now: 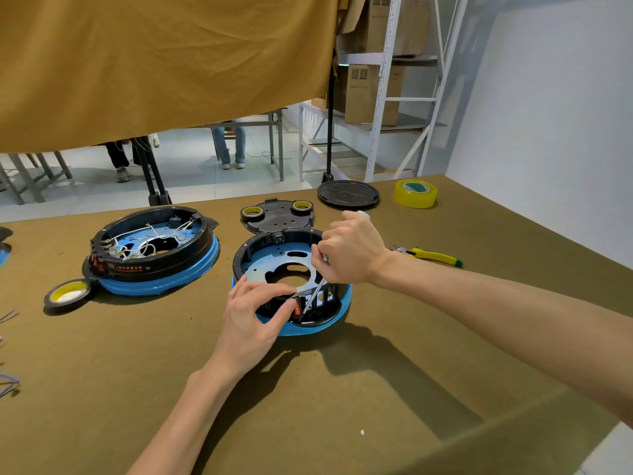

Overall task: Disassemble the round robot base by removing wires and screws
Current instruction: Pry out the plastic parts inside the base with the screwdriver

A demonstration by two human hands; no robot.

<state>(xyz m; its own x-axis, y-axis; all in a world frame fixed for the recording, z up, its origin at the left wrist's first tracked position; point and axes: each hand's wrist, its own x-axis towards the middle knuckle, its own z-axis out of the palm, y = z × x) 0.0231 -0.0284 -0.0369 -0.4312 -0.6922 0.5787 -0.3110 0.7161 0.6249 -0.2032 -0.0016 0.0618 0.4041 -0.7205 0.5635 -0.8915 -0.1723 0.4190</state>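
Blue-rimmed round base [274,269]: left hand [253,317] steadies, right hand [352,252] holds screwdriver [313,298].

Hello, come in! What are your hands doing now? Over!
Right hand grips screwdriver, tip at near rim. Left hand holds round base. Nothing blocking.

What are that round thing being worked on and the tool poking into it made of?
Round base: seemingly matte black moulded plastic wall, a blue plate inside, perhaps painted metal, and a glossy blue band below, likely plastic. Screwdriver: thin shiny shaft, probably steel; its handle is hidden in the right hand.
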